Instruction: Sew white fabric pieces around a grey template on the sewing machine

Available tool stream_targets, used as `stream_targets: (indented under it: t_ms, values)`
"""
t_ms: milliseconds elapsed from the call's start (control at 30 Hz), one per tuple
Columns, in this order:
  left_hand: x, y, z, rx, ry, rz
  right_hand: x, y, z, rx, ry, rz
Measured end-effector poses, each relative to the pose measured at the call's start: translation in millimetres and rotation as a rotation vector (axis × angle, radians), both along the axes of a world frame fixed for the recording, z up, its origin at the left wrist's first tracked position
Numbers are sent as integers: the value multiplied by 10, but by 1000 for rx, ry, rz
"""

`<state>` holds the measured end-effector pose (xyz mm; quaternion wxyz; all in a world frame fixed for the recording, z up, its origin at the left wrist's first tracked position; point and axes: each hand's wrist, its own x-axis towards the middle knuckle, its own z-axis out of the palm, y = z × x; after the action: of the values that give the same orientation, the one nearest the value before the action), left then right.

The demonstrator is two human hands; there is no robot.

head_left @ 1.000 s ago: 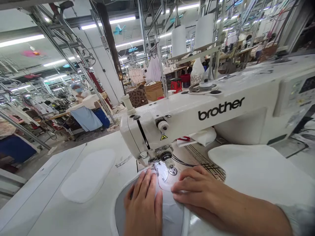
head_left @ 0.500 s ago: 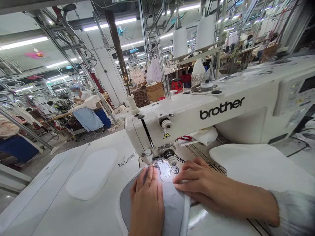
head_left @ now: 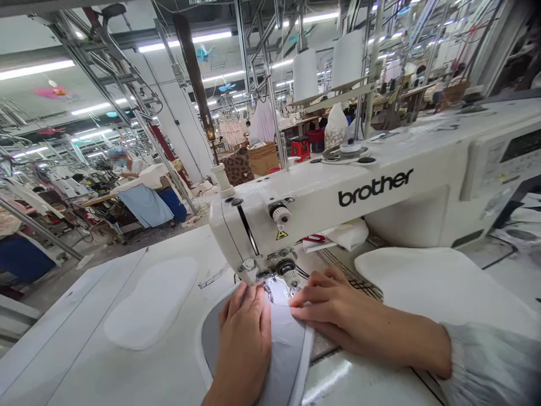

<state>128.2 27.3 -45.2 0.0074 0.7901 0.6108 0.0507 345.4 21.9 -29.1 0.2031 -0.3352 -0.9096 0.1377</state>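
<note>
Head view: the flat left hand and curled right hand, pinch unclear, apparently steady grey fabric near the presser foot.

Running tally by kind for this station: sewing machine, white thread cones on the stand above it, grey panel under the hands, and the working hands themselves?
Brother sewing machine: 1
White thread cones: 2
Grey panel with white edging: 1
Hands, left hand and right hand: 2
Total: 6

Far beyond the left hand stand a white pillar, cardboard box and red stool, fluorescent tubes glowing high above
</note>
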Motion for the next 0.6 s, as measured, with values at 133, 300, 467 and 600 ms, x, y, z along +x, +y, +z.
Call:
stream_targets:
  t_ms: [133,300,467,600]
  values:
    - [-80,62,-49,36,-30,-61,-36,-3,-28,31,15,-12]
    - [-166,130,-75,72,-61,-120,-74,-25,-60,54,31,-37]
    - [-209,191,-8,80,-98,-214,-128,-53,-73,74,43,-74]
    - [-270,277,38,74,-128,-301,-196,-64,-106,123,-16,-114]
